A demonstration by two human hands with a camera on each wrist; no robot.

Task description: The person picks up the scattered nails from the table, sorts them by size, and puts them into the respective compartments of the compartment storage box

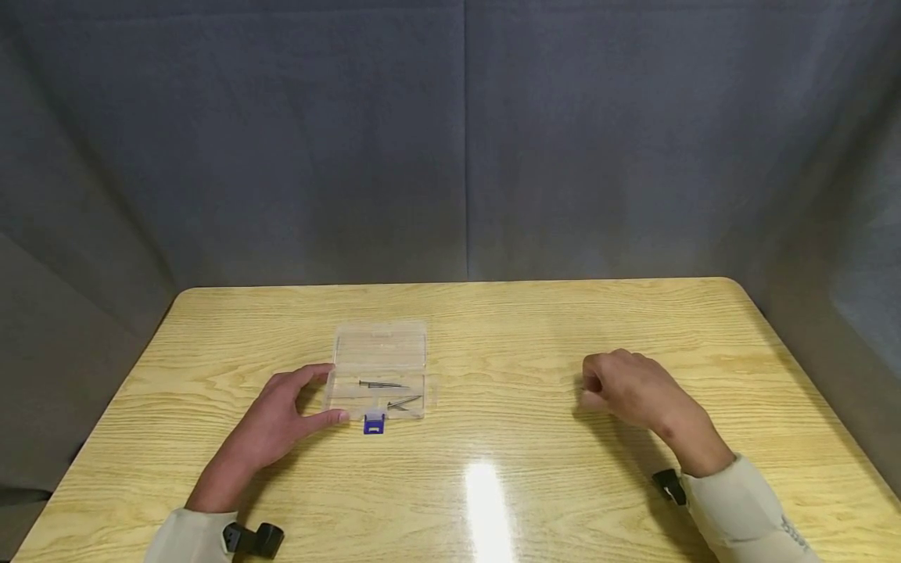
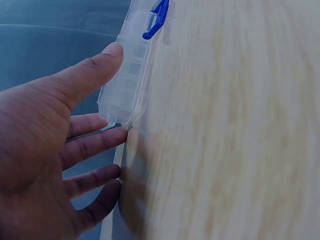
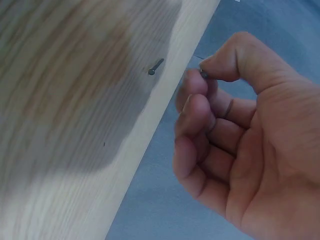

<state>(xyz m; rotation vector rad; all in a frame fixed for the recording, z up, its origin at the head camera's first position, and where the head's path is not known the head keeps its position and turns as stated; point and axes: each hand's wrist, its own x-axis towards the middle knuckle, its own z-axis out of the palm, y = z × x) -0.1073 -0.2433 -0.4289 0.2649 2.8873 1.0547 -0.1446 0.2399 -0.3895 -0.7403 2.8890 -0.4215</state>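
A clear plastic box (image 1: 345, 396) with a blue latch (image 1: 374, 423) lies on the table, its lid (image 1: 380, 346) folded back. Inside, several thin metal nails (image 1: 383, 385) lie in two compartments. My left hand (image 1: 273, 420) holds the box at its left end, thumb at the front corner and forefinger at the hinge side; the other fingers are spread beside it. Over the right part of the table, my right hand (image 1: 629, 389) pinches a small nail (image 3: 203, 73) between thumb and forefinger, mostly hidden by the fingertips. Another nail (image 3: 156, 66) is on the tabletop near that hand.
The wooden table (image 1: 486, 422) has a bright glare spot (image 1: 488, 508) near its front. Grey cloth screens (image 1: 464, 141) stand behind it and at both sides. Each wrist carries a small black camera mount (image 1: 253, 539) by a light sleeve.
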